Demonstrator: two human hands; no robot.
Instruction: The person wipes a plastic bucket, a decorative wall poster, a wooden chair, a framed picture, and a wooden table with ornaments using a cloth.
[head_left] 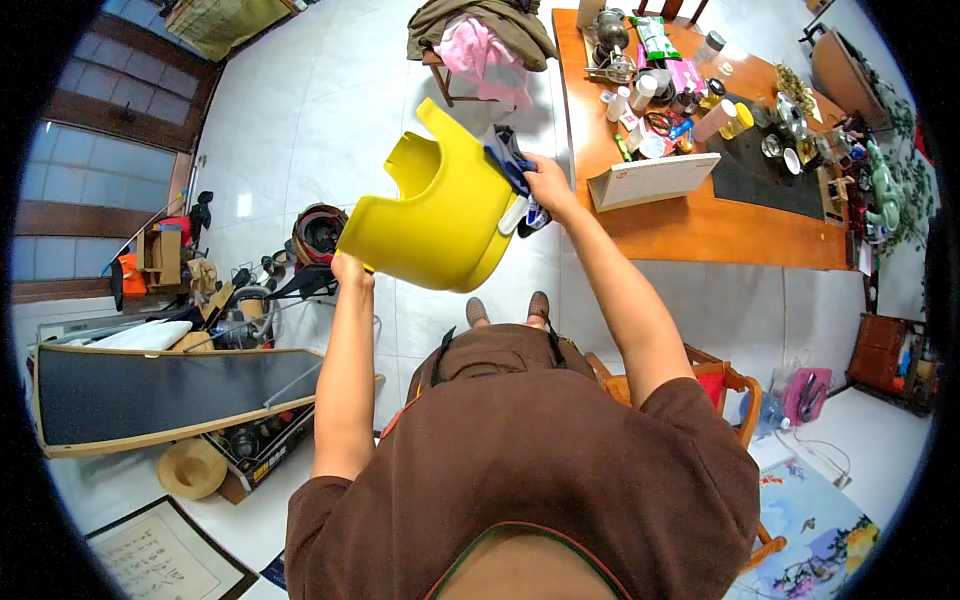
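A yellow plastic seat-like shell [435, 225] is held up in front of me, tilted, above the white tiled floor. My left hand [352, 268] grips its lower left edge, with the fingers partly hidden behind the rim. At the right end of the shell, my right hand [547, 188] is closed on a dark blue and grey cloth [508, 160], which touches the yellow plastic. A white piece [514, 214] shows beside the cloth, against the shell.
A wooden table [640, 235] with bottles, a desk calendar [655, 180] and many small items stands at the right. Clothes lie on a stool [438, 68] ahead. A red-and-black helmet-like object [320, 232] and a long dark panel [170, 395] are at the left.
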